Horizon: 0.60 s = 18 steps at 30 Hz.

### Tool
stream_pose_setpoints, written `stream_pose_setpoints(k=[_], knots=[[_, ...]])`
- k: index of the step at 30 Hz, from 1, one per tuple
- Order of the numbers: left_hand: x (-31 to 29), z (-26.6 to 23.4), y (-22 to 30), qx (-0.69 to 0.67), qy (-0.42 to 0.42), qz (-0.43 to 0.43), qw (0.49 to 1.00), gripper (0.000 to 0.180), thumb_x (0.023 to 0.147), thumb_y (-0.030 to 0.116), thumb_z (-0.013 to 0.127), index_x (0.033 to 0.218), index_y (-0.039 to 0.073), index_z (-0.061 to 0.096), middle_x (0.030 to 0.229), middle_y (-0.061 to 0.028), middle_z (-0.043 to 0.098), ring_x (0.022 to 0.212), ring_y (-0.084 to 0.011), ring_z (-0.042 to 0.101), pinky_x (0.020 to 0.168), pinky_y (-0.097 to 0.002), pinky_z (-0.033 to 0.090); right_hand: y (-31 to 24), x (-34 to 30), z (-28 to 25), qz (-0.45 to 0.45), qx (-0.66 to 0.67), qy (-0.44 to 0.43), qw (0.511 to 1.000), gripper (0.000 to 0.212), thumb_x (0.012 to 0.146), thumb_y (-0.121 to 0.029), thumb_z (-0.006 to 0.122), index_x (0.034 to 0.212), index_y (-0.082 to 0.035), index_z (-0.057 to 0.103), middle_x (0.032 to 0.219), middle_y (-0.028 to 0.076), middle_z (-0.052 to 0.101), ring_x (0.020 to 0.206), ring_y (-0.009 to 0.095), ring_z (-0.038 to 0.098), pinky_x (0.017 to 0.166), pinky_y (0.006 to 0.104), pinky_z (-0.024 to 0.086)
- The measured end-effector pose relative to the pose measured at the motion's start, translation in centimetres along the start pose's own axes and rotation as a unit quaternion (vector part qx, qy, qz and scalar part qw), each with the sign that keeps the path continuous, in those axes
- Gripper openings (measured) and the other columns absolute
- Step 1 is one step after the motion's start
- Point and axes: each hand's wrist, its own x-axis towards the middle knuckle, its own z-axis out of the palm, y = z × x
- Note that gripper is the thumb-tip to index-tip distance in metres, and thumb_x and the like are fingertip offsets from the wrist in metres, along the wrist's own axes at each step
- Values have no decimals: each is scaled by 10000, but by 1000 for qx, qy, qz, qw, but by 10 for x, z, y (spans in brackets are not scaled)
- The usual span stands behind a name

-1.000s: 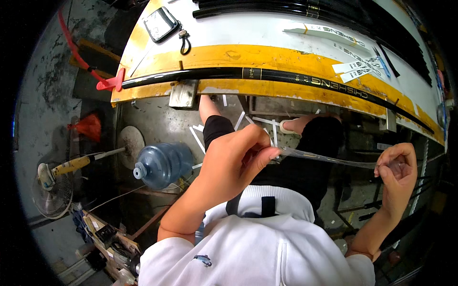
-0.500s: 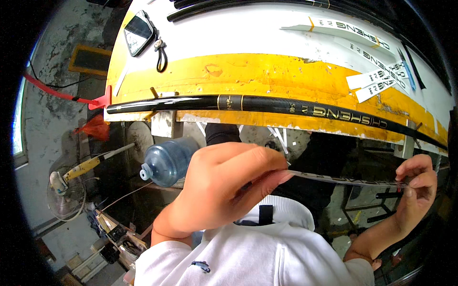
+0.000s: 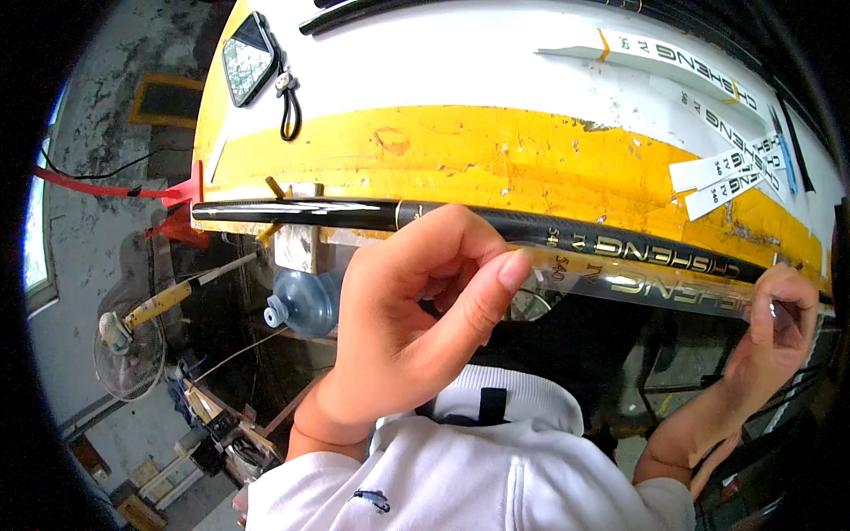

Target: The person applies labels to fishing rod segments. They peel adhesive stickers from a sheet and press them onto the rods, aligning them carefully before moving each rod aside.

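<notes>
A clear decal strip with dark and gold lettering is stretched between my two hands. My left hand pinches its left end between thumb and forefinger. At the other end, my right hand grips it with curled fingers. Just beyond the strip lies a glossy black rod with gold lettering, along the table's near edge. The left hand covers part of the rod. The strip runs nearly parallel to the rod; whether they touch I cannot tell.
The yellow and white table carries a phone with a black strap, white printed strips, a blue pen-like tool and more black rods. A wooden peg stands by the rod. Below are a water jug and a fan.
Both hands have moved up toward the rod with the strip. The strip has turned from nearly edge-on to show its lettered face. The table appears slightly shifted in view.
</notes>
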Motion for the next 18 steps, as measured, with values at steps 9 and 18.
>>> stream_pose_setpoints(k=[9, 18], knots=[[4, 1, -10, 98, 30, -5, 995, 144, 872, 57, 719, 806, -18, 616, 634, 22, 567, 556, 2, 470, 488, -164, 359, 13, -8, 15, -29, -61, 43, 997, 294, 750, 157, 664, 966, -11, 555, 882, 77, 543, 791, 133, 509, 744, 244, 413], [8, 11, -16, 188, 72, 38, 979, 179, 858, 79, 730, 772, 1, 593, 607, 10, 569, 480, -32, 501, 433, -170, 355, 21, -11, 16, -29, -103, 63, 992, 274, 784, 136, 675, 979, -16, 557, 914, 79, 572, 779, 114, 516, 708, 225, 421]])
